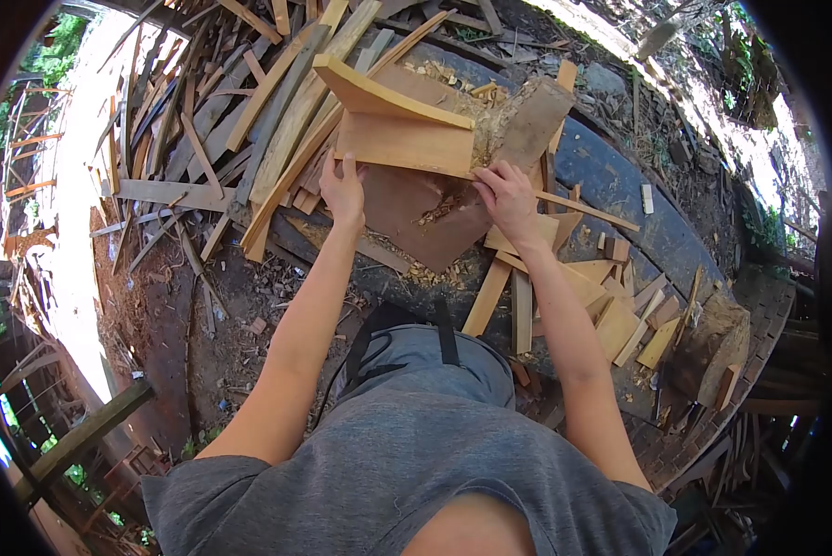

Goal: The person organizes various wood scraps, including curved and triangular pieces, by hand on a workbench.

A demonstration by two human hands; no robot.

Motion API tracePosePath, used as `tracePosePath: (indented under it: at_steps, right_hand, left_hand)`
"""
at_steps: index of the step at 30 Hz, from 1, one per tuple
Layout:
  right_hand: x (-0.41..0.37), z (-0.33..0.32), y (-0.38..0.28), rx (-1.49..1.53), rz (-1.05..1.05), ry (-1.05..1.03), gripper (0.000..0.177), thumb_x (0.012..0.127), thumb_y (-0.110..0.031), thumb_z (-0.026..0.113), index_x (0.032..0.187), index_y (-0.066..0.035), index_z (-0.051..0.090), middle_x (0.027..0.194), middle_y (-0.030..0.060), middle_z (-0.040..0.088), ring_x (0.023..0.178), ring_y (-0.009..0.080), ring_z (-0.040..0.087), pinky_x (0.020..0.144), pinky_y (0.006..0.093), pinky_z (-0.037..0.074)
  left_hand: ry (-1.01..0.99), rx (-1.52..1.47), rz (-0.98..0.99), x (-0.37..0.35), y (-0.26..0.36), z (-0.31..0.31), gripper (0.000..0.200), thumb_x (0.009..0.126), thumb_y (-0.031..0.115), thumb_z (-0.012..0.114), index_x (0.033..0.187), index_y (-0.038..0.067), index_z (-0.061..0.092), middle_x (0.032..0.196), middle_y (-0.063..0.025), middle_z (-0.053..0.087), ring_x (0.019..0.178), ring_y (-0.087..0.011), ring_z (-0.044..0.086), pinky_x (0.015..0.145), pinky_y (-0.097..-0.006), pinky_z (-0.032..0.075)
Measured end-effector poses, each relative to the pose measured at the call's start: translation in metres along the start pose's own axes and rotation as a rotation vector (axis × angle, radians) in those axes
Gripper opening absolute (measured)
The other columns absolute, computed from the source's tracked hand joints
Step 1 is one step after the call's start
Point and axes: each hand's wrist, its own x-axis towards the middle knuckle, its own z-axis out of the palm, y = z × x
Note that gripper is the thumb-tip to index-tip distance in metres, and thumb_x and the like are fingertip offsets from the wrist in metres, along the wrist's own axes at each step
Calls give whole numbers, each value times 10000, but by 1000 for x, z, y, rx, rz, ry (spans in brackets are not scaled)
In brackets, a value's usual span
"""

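Between my hands is a wooden piece of two light boards (402, 144) meeting at an angle, one flat face towards me and the other rising along its far edge. My left hand (344, 193) grips its lower left corner, thumb in front and the other fingers mostly hidden behind. At the lower right corner, the fingers of my right hand (509, 196) are closed on the edge. Just beyond my right hand is a rough wooden block (534, 120) with wood chips beside it. A brown board (407, 218) lies beneath the held piece.
Long planks and strips (277, 120) are heaped at the upper left. Several short wood offcuts (615, 324) lie right of my right forearm, near a cut log (712, 352). A dark blue surface (611, 185) extends to the right. Wood chips (425, 273) are scattered below the brown board.
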Motion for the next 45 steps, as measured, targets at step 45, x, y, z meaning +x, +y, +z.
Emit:
tracePosePath:
  at_steps: [45]
  right_hand:
    - [-6, 8, 6, -160, 19, 39, 156, 794, -339, 648, 876, -207, 639, 828, -25, 560, 837, 181, 537, 741, 327, 416]
  left_hand:
    - [-35, 337, 14, 1, 7, -3, 362, 952, 220, 512, 1242, 2, 511, 1075, -78, 607, 866, -178, 624, 631, -295, 464]
